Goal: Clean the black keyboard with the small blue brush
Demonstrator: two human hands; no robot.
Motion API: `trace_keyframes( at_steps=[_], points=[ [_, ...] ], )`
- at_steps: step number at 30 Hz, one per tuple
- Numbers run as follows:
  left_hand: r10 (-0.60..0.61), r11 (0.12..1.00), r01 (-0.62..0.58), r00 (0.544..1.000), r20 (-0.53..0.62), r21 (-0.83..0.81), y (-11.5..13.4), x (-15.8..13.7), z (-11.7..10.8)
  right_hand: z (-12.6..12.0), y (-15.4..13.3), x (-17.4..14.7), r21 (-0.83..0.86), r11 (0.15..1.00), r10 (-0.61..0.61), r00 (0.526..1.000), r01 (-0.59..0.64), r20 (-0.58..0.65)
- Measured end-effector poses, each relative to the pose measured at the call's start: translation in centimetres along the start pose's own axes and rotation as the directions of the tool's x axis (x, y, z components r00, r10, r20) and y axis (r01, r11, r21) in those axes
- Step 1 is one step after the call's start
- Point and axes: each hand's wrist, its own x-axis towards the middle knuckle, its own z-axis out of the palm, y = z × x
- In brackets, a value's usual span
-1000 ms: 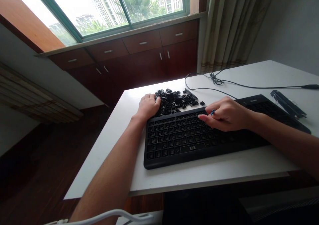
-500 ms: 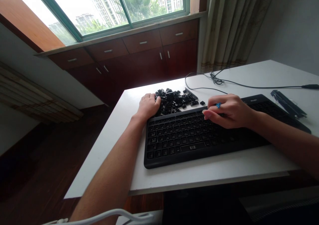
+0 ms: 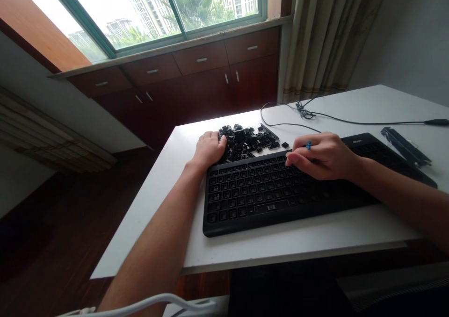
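Note:
A black keyboard [image 3: 231, 224] lies on the white table, its key places bare of keycaps over the part I can see. Behind its left end is a loose heap of black keycaps [image 3: 242, 141]. My left hand [image 3: 209, 148] rests palm down against the heap's left edge, fingers spread out and the thumb on the keycaps. Over the middle of the keyboard is my right hand [image 3: 321, 157], closed, thumb pressed to the curled fingers. A blue ring sits on one of its fingers. Whatever is pinched there is hidden or too small to name.
A black cable [image 3: 345, 120] runs across the back of the table [image 3: 147, 214]. A dark strip-like piece in clear wrapping [image 3: 405, 146] lies to the right, by the keyboard. A white cord [image 3: 154, 300] crosses the bottom foreground. Beyond the table stand wooden cabinets [image 3: 206, 88] under a window.
My right hand has shifted very slightly over the keyboard, still closed. The left hand and the heap of keycaps look the same.

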Motion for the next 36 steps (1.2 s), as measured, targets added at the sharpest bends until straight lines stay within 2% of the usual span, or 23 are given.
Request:
trace_keyframes(
  at_steps=[2,4,11,20,26,32,36],
  points=[
    [-0.004,1.0,0.004,1.0,0.0,0.001,0.01,0.02,0.0,-0.13,-0.26,0.19,0.012,1.0,0.0,0.996,0.001,-0.084],
    [-0.004,1.0,0.004,1.0,0.001,0.002,0.01,0.05,0.02,-0.18,-0.4,0.36,0.032,0.999,-0.001,0.993,0.005,-0.117],
    [0.001,1.0,-0.001,1.0,-0.003,0.012,0.0,0.07,0.07,0.29,-0.02,0.43,0.133,0.991,0.002,1.0,-0.001,-0.009],
    [0.001,1.0,-0.001,1.0,0.001,0.008,-0.03,0.04,0.08,0.16,0.03,0.34,0.157,0.985,0.054,0.992,-0.071,0.11],
    [0.003,1.0,-0.003,1.0,0.0,0.006,-0.09,-0.05,0.07,0.16,-0.07,0.41,0.132,0.99,0.035,0.996,-0.047,0.088],
    [-0.008,1.0,0.008,1.0,0.012,0.0,-0.14,0.02,0.05,0.12,-0.06,0.24,0.023,0.999,0.032,0.999,-0.033,0.015],
    [-0.005,1.0,0.005,1.0,0.002,0.006,-0.21,0.1,0.17,0.05,0.03,0.28,0.043,0.998,0.038,0.999,-0.039,0.018]
  ],
)
